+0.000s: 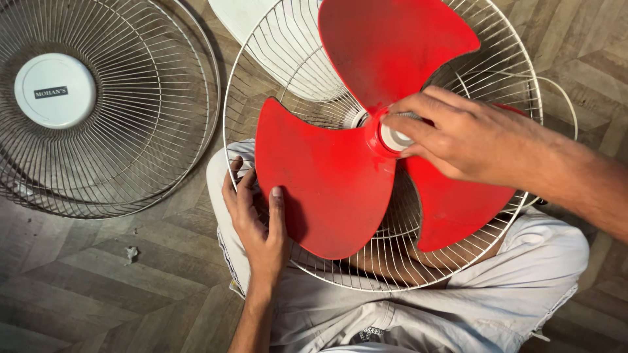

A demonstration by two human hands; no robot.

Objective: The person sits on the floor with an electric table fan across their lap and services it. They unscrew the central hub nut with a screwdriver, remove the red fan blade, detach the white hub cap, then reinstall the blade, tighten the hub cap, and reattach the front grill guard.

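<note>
The red three-bladed fan impeller [353, 163] occupies the centre of the frame, seated inside the white wire rear guard [517, 78], which rests across the person's lap over pale grey-white clothing [497, 294]. The right hand [458, 137] enters from the right edge of the frame; its fingers are closed around the white hub cap [394, 138] at the centre of the impeller, with fingertips wrapped over the cap from above and the thumb below it. The left hand [258, 216] comes up from the lower centre of the frame and lies at the lower left rim of the guard: the thumb presses flat on the face of the lower left blade, while the remaining fingers curl behind the blade and around the guard wires, clamping blade and guard together. In the upper left of the frame, the detached wire front guard [157, 104] lies flat on the wood-pattern floor [85, 281], well apart from both hands; a round white centre badge [55, 90] sits in its middle. A small scrap of debris [131, 253] lies on the floor at lower left.
</note>
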